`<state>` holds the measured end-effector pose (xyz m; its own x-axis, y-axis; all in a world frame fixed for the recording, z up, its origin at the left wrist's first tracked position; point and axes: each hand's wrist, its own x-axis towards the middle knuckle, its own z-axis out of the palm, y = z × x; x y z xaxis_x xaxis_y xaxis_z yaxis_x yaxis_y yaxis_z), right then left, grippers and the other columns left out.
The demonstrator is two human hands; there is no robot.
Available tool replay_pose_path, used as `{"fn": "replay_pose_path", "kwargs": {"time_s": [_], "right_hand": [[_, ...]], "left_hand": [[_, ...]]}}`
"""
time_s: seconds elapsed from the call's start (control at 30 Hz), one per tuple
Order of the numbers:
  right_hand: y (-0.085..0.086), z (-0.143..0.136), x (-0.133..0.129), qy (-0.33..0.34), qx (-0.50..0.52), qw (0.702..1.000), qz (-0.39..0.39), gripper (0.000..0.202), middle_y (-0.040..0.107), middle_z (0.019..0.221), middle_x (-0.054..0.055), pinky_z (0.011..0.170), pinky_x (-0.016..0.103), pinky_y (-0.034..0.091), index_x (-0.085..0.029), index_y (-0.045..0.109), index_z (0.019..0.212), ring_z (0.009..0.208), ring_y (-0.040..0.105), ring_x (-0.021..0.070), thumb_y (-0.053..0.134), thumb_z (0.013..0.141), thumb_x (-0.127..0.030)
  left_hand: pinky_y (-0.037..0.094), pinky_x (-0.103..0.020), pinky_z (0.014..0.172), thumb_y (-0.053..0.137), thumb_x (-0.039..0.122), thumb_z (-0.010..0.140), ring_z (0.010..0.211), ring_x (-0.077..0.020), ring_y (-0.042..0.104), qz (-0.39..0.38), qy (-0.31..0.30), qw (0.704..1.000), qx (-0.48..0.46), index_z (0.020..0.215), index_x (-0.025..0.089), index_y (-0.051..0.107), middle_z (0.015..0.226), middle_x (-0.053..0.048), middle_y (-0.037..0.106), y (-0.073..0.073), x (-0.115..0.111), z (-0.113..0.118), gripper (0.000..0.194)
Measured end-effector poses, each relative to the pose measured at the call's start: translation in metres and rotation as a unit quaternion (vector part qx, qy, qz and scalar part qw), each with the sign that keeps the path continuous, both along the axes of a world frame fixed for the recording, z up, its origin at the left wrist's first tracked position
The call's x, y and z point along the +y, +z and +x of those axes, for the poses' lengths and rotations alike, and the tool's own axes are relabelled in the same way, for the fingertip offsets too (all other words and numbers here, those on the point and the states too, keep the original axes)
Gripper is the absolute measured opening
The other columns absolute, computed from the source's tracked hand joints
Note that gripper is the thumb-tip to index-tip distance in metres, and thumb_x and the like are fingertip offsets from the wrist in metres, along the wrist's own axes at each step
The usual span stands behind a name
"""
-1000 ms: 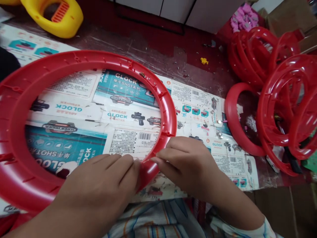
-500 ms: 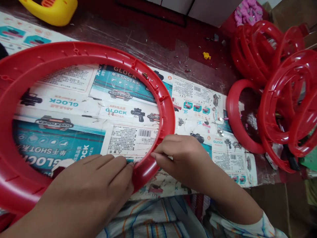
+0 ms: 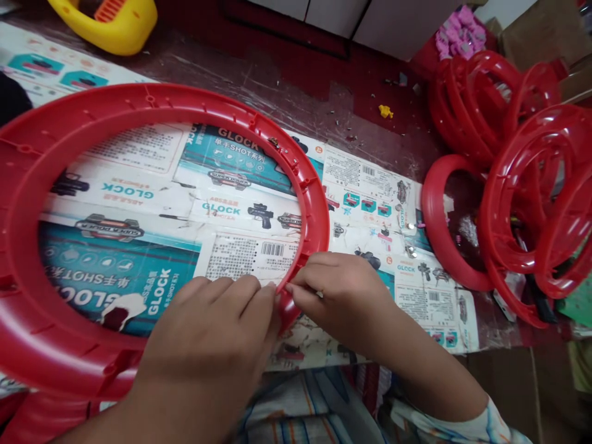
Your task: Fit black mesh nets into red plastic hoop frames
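Observation:
A large red plastic ring, its ribbed hollow side facing up, lies on the printed cardboard. My left hand is closed over the ring's near right rim, its fingertips hidden behind the knuckles or pressed on the ring. Just to the right, my right hand pinches at the same rim with thumb and forefinger, the fingertips almost touching those of my left hand. A small light-coloured bit shows among my right fingers. Small metallic bits sit in the ring's channel at the upper right.
Several red rings are piled at the right, with a smooth red ring beside them. Pink pieces lie behind the pile. A yellow part is at the upper left and a small yellow piece at the back.
My left hand has slid right along the rim, up close to my right hand. The ring appears shifted slightly to the right in view. My right hand has hardly moved.

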<state>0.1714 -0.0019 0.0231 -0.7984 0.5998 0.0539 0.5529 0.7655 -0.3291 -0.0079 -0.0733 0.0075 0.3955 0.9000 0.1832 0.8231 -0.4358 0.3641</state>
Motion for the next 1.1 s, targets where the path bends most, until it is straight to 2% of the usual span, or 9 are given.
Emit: {"fn": "replay_pose_path", "kwargs": {"time_s": [0.13,0.23,0.3,0.47,0.63,0.73,0.9,1.0,1.1], "right_hand": [[0.009,0.003,0.003,-0.013,0.013,0.998,-0.062,0.024,0.064,0.07,0.002,0.061,0.024,0.04,-0.014,0.067,0.073,0.067,0.055,0.0126,0.054,0.094,-0.018],[0.018,0.004,0.007,-0.008,0.021,0.994,-0.112,0.026,0.065,0.076,0.004,0.066,0.024,0.042,-0.014,0.068,0.078,0.071,0.056,0.0127,0.051,0.097,-0.022],[0.021,0.003,0.009,-0.007,0.028,0.992,-0.122,0.025,0.065,0.077,0.004,0.065,0.024,0.042,-0.013,0.069,0.08,0.072,0.056,0.0126,0.052,0.096,-0.02],[0.016,-0.002,0.007,-0.02,0.048,0.991,-0.12,0.021,0.065,0.073,0.004,0.063,0.023,0.041,-0.011,0.07,0.076,0.07,0.056,0.0121,0.056,0.092,-0.014],[0.011,-0.007,0.003,-0.065,0.052,0.99,-0.111,0.023,0.065,0.064,0.002,0.058,0.023,0.039,-0.012,0.068,0.067,0.062,0.055,0.0106,0.06,0.088,-0.012],[0.012,-0.008,0.001,-0.068,0.048,0.992,-0.097,0.023,0.065,0.065,0.002,0.057,0.023,0.038,-0.012,0.068,0.067,0.061,0.055,0.0105,0.059,0.088,-0.013],[0.011,-0.01,0.0,-0.073,0.037,0.991,-0.11,0.024,0.063,0.063,0.003,0.057,0.023,0.038,-0.011,0.067,0.065,0.06,0.054,0.0101,0.058,0.087,-0.012],[0.01,-0.011,0.0,-0.089,0.044,0.986,-0.134,0.022,0.06,0.059,0.0,0.055,0.021,0.035,-0.011,0.065,0.062,0.057,0.052,0.0082,0.063,0.084,-0.012],[0.011,-0.013,0.0,-0.116,0.039,0.98,-0.16,0.023,0.058,0.057,-0.002,0.053,0.021,0.033,-0.012,0.064,0.059,0.054,0.051,0.0068,0.066,0.082,-0.012]], "left_hand": [[0.034,-0.036,0.053,0.049,0.007,0.084,0.054,-0.0237,0.052,0.055,-0.031,0.998,0.019,0.068,0.019,0.055,0.06,-0.003,0.055,-0.005,0.002,-0.006,0.02],[0.033,-0.036,0.055,0.043,0.005,0.086,0.056,-0.0237,0.052,0.051,-0.075,0.995,0.037,0.069,0.018,0.061,0.063,-0.005,0.058,-0.009,-0.003,-0.017,0.027],[0.033,-0.037,0.058,0.037,0.006,0.089,0.057,-0.0239,0.051,0.037,-0.079,0.996,0.034,0.069,0.018,0.063,0.064,-0.006,0.06,-0.011,-0.007,-0.024,0.035],[0.03,-0.038,0.061,0.037,0.008,0.093,0.061,-0.0239,0.049,0.023,-0.086,0.996,0.013,0.07,0.016,0.065,0.067,-0.008,0.06,-0.014,-0.011,-0.031,0.037],[0.03,-0.039,0.064,0.04,0.011,0.093,0.06,-0.0232,0.046,0.022,-0.099,0.995,0.0,0.066,0.018,0.062,0.062,-0.004,0.054,-0.012,-0.006,-0.036,0.036],[0.031,-0.04,0.065,0.042,0.016,0.094,0.062,-0.0232,0.047,0.015,-0.091,0.996,-0.006,0.067,0.019,0.062,0.063,-0.003,0.055,-0.009,-0.005,-0.037,0.034],[0.034,-0.044,0.069,0.04,0.027,0.096,0.062,-0.0252,0.047,-0.026,-0.032,0.999,-0.003,0.066,0.022,0.06,0.06,-0.003,0.055,0.0,-0.006,-0.028,0.036],[0.034,-0.042,0.065,0.043,0.027,0.095,0.062,-0.0261,0.051,-0.009,-0.005,1.0,0.011,0.07,0.021,0.06,0.064,-0.004,0.059,0.002,-0.004,-0.02,0.031],[0.033,-0.038,0.06,0.046,0.022,0.094,0.062,-0.0243,0.056,-0.022,-0.018,0.999,0.028,0.082,0.02,0.062,0.071,-0.003,0.063,0.0,-0.001,-0.014,0.02]]}}
